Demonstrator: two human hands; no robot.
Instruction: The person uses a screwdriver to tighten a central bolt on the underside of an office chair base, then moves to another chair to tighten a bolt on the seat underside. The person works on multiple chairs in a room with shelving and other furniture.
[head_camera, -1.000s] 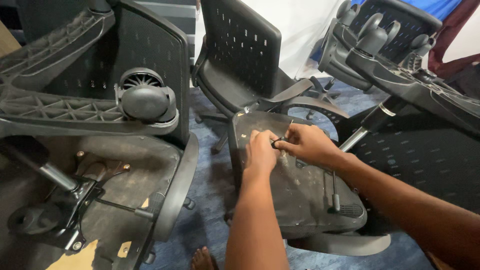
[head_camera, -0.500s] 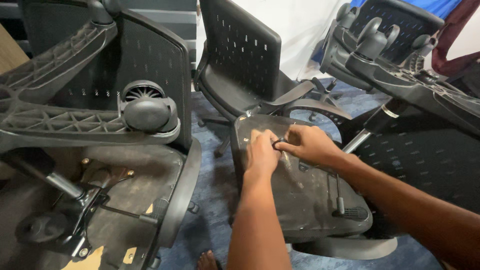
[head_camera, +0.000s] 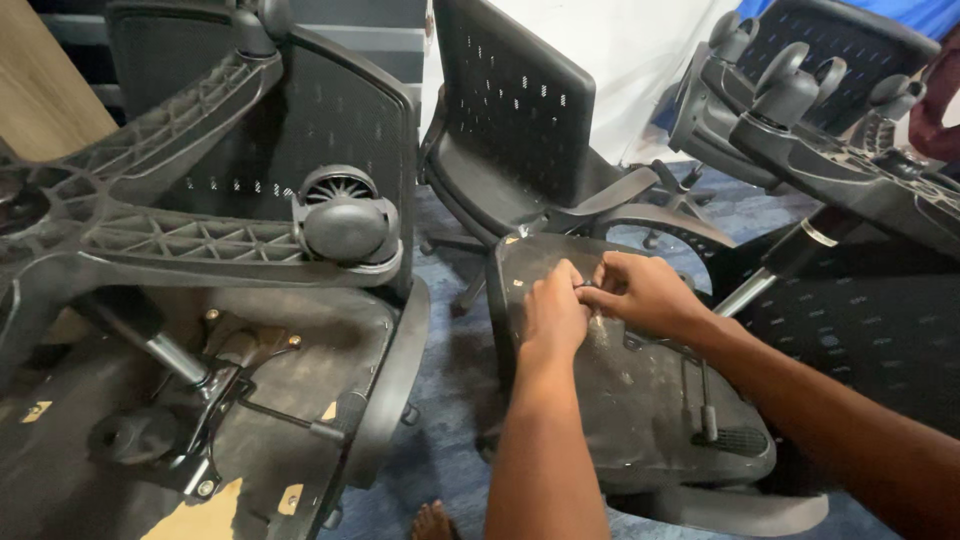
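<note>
An upturned black chair seat (head_camera: 640, 400) lies in front of me with its dusty underside up. My left hand (head_camera: 553, 315) rests on its far part, fingers curled. My right hand (head_camera: 640, 293) meets it from the right, and the fingertips of both pinch a small dark part between them, too small to identify. A thin black lever rod (head_camera: 705, 395) lies on the seat underside, near my right forearm.
An overturned office chair (head_camera: 200, 300) with star base and caster wheel (head_camera: 345, 228) fills the left. An upright black chair (head_camera: 520, 130) stands behind the seat. More overturned chair bases (head_camera: 820, 130) lie at the right. Blue carpet (head_camera: 450, 400) shows between them.
Both hands stay together at the same spot on the seat underside. The view has shifted slightly; the fingers have closed a little tighter on the small part.
</note>
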